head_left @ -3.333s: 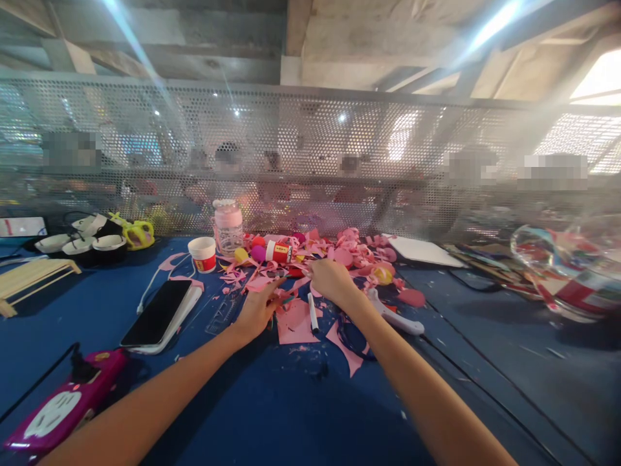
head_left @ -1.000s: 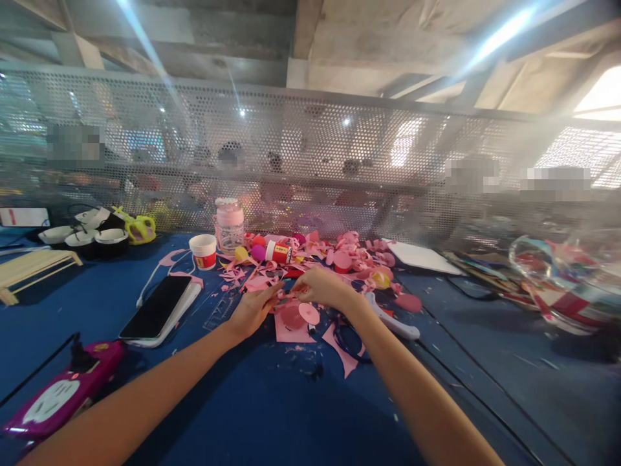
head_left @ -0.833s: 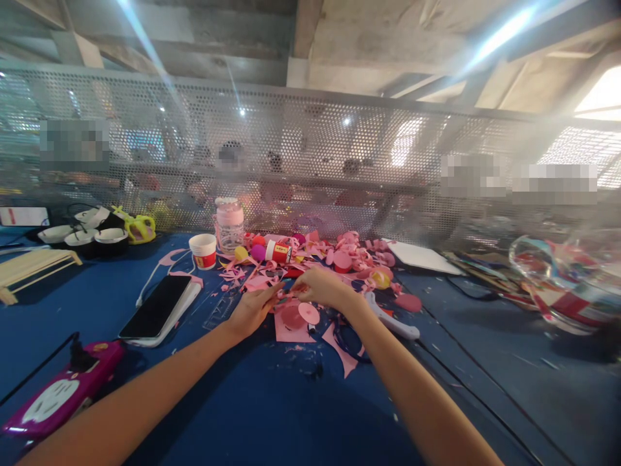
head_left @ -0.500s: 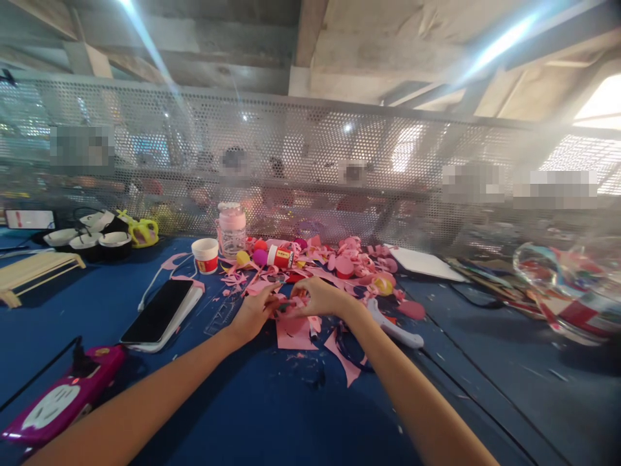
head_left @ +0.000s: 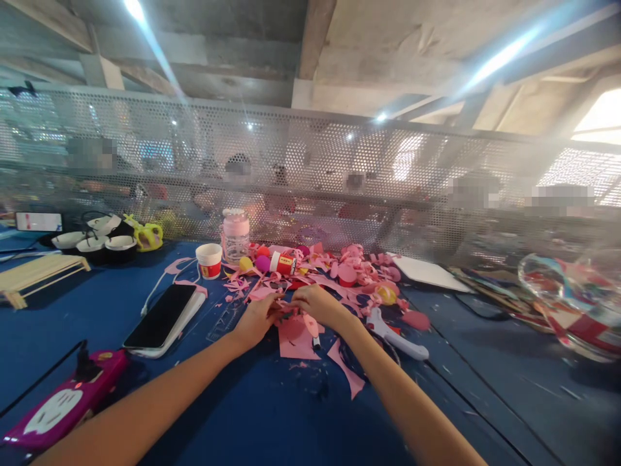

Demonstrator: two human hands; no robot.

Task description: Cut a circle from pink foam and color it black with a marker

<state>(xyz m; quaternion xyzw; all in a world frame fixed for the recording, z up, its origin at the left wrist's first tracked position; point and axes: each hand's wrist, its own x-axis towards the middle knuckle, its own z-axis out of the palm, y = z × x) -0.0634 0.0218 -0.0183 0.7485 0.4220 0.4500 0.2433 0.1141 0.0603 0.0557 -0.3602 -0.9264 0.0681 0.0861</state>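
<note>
My left hand (head_left: 257, 318) and my right hand (head_left: 317, 304) meet at the middle of the table, fingers bent and closed. Between their fingertips is a small pink piece, perhaps paper or foam, mostly hidden by the fingers. Directly below lies a pink sheet (head_left: 297, 344) with a small white-and-black item (head_left: 316, 342) at its right edge. Behind my hands spreads a heap of pink scraps (head_left: 347, 272). A red-and-white paper cup (head_left: 283, 263) lies on its side there. Right of my right hand rests a white glue gun (head_left: 398, 336) with a black cord.
A phone (head_left: 160, 317), an upright paper cup (head_left: 209, 261) and a pink-lidded bottle (head_left: 236, 234) stand to the left. Nearer is a magenta power strip (head_left: 65, 401). At right lie a white board (head_left: 429, 273) and a clear plastic container (head_left: 582, 310). A perforated metal screen (head_left: 310, 155) closes off the back.
My right hand's fingers have come down and closed in towards my left fingertips. The whole view has shifted slightly, with things sitting a little lower and further right.
</note>
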